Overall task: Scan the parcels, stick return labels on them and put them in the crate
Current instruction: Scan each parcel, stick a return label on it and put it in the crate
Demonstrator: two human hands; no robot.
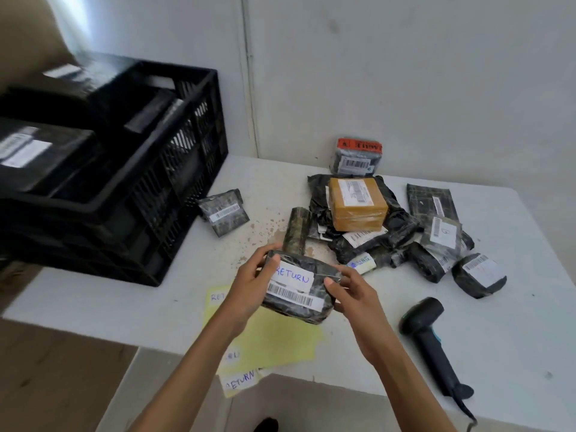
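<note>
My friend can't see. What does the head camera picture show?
A person holds a black parcel with a white RETURN label above a white table. A black crate holding parcels stands left; more parcels and a scanner lie right.

A white table (93, 307) stands against a pale grey wall (405, 73) over a brown floor (46, 385).

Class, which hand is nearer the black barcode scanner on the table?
Right. The right hand grips the parcel end facing the scanner; the left hand grips the opposite end.
</note>
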